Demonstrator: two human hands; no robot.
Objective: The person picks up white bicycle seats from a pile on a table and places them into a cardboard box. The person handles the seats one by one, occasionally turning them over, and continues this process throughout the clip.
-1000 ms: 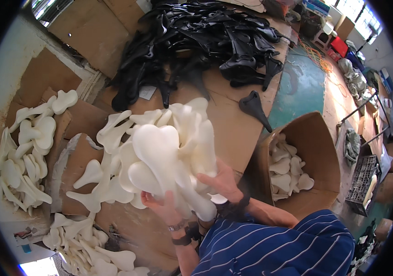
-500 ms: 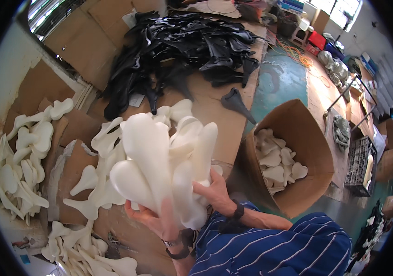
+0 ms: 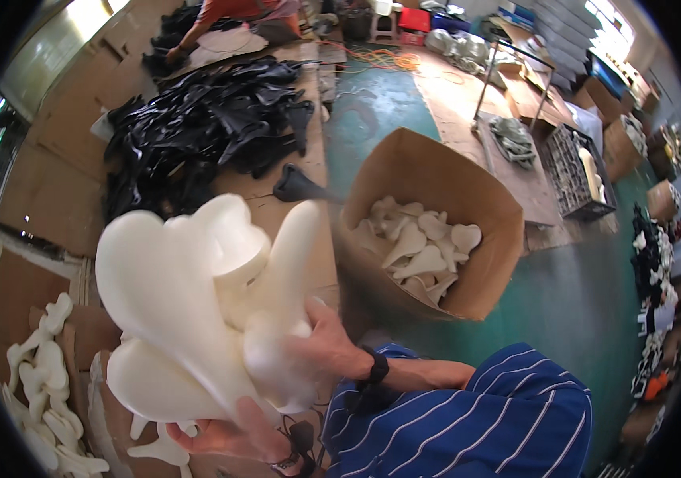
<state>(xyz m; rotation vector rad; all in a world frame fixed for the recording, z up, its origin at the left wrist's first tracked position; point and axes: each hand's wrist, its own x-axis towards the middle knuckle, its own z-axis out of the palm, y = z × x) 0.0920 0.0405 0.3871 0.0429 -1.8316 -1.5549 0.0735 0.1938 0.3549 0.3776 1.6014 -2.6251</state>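
Note:
Between my two hands is a loose bundle of white saddle-shaped bicycle seat pads [image 3: 169, 295], lifted close in front of me. My left hand [image 3: 233, 438] grips the bundle from below, fingers partly behind the pads. My right hand [image 3: 326, 342] presses against the bundle's right side, its fingertips hidden and slightly blurred. To the right stands an open cardboard box [image 3: 488, 263] with several more white pads [image 3: 420, 251] lying in it. Other white pads [image 3: 52, 382] are heaped at the lower left, and a few lie partly hidden under the bundle.
Beyond the bundle, a big pile of black saddle-shaped pieces [image 3: 205, 131] covers the cardboard-topped table. One black piece [image 3: 296, 185] lies apart near the table edge. A co-worker in an orange top [image 3: 233, 9] reaches in at the far left. A dark plastic crate [image 3: 583, 179] stands right of the box.
The view has swung right, so the table and box sit farther left. The bundle of pads has come up closer, still in both hands. A co-worker shows at the top.

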